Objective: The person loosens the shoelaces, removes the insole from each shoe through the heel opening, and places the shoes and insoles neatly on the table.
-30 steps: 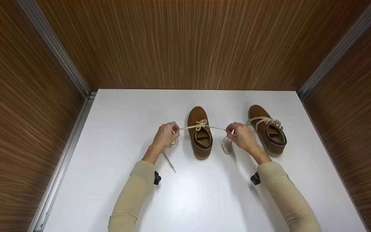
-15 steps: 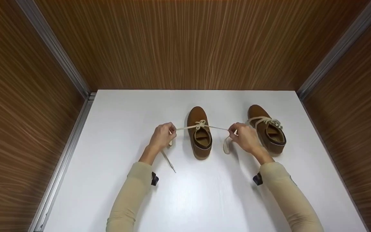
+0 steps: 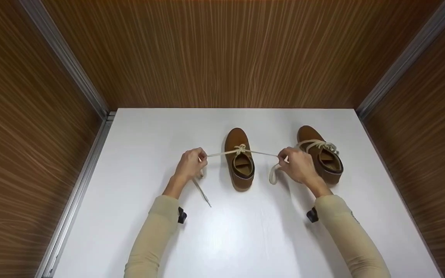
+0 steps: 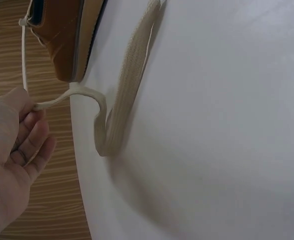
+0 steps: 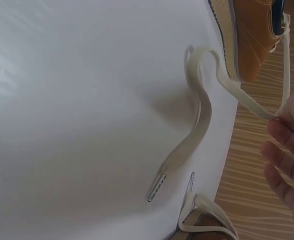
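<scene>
A brown shoe (image 3: 239,175) stands upright on the white table, toe pointing away, with a small knot of cream lace (image 3: 240,148) over its tongue. My left hand (image 3: 189,164) pinches one lace end part to the left of the shoe, between thumb and finger. To the right, my right hand (image 3: 296,165) pinches the other part the same way. Both lengths run taut from the knot. Below the left hand a loose lace tail (image 4: 129,75) bends down onto the table. From the right hand hangs another tail (image 5: 202,110), ending in a clear tip.
A second brown shoe (image 3: 323,164) sits at the right, angled, its laces (image 3: 317,143) lying loose across it, close behind my right hand. The white table (image 3: 222,239) is bordered by wood-grain panels (image 3: 222,54) at the back and both sides.
Both hands have moved outward, away from each other, the left one leftward and the right one rightward. The taut lace lengths between hands and knot have grown longer; the shoe is nearly still.
</scene>
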`<control>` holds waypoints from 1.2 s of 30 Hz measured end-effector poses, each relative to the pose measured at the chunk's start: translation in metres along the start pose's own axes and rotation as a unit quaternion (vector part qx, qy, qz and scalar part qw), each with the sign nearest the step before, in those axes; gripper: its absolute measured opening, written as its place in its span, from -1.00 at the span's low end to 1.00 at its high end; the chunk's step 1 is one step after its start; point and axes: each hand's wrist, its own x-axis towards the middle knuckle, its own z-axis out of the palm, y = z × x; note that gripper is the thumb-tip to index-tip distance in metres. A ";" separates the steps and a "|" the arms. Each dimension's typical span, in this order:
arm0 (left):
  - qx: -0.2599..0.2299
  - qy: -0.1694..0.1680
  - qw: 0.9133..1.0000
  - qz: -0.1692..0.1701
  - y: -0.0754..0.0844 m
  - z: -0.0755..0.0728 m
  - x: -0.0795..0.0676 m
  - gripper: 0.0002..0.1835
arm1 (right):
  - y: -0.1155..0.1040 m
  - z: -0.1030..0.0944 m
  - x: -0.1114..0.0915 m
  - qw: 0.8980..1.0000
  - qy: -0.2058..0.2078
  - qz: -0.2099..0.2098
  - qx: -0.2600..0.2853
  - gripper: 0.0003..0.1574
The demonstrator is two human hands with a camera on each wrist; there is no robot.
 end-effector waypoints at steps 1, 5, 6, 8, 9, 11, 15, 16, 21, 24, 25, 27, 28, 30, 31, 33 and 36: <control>-0.001 0.002 1.000 0.000 -0.001 0.000 0.000 -0.94 | 0.001 0.000 0.000 1.000 0.000 0.001 0.000 -0.90; -0.006 0.004 1.000 -0.001 -0.004 -0.002 -0.001 -0.94 | 0.002 -0.001 -0.001 1.000 0.002 0.002 -0.003 -0.88; -0.007 0.003 1.000 -0.003 -0.005 -0.003 -0.001 -0.94 | 0.002 -0.001 -0.001 1.000 0.003 0.002 -0.003 -0.87; -0.004 0.001 1.000 -0.007 -0.006 -0.004 -0.002 -0.94 | 0.002 -0.002 -0.002 1.000 0.005 0.002 -0.003 -0.87; -0.002 0.000 1.000 -0.009 -0.006 -0.004 -0.003 -0.94 | 0.003 -0.002 -0.002 1.000 0.006 0.002 -0.004 -0.87; 0.000 0.000 1.000 -0.010 -0.006 -0.005 -0.003 -0.94 | 0.003 -0.003 -0.002 1.000 0.009 0.003 -0.004 -0.87; -0.002 0.005 1.000 -0.005 -0.007 -0.007 -0.003 -0.93 | 0.003 -0.005 -0.002 1.000 0.013 0.004 -0.004 -0.86; -0.003 0.007 1.000 -0.003 -0.007 -0.007 -0.003 -0.93 | 0.002 -0.005 -0.002 1.000 0.013 0.004 -0.004 -0.86; -0.004 0.008 1.000 0.003 -0.009 -0.009 -0.004 -0.93 | 0.004 -0.005 -0.003 1.000 0.021 0.001 -0.012 -0.87; -0.004 0.009 1.000 0.003 -0.011 -0.010 -0.005 -0.94 | 0.006 -0.005 -0.004 0.999 0.030 -0.003 -0.015 -0.88; -0.003 0.010 1.000 0.003 -0.012 -0.011 -0.005 -0.95 | 0.007 -0.005 -0.005 0.999 0.032 -0.004 -0.016 -0.88; -0.003 0.014 1.000 0.002 -0.013 -0.011 -0.005 -0.95 | 0.008 -0.005 -0.005 0.999 0.033 -0.004 -0.015 -0.89; -0.003 0.014 1.000 0.002 -0.014 -0.011 -0.005 -0.95 | 0.008 -0.005 -0.005 0.999 0.033 -0.004 -0.014 -0.89; -0.002 0.014 1.000 -0.001 -0.015 -0.012 -0.006 -0.94 | 0.010 -0.006 -0.006 0.999 0.031 -0.001 -0.012 -0.89; -0.002 0.013 1.000 -0.003 -0.015 -0.012 -0.006 -0.94 | 0.011 -0.006 -0.006 0.999 0.031 0.000 -0.012 -0.89; -0.003 0.011 1.000 -0.007 -0.015 -0.013 -0.007 -0.94 | 0.012 -0.007 -0.007 0.999 0.032 0.002 -0.011 -0.89; -0.004 0.008 1.000 -0.014 -0.015 -0.015 -0.008 -0.93 | 0.013 -0.007 -0.008 0.999 0.033 0.008 -0.005 -0.89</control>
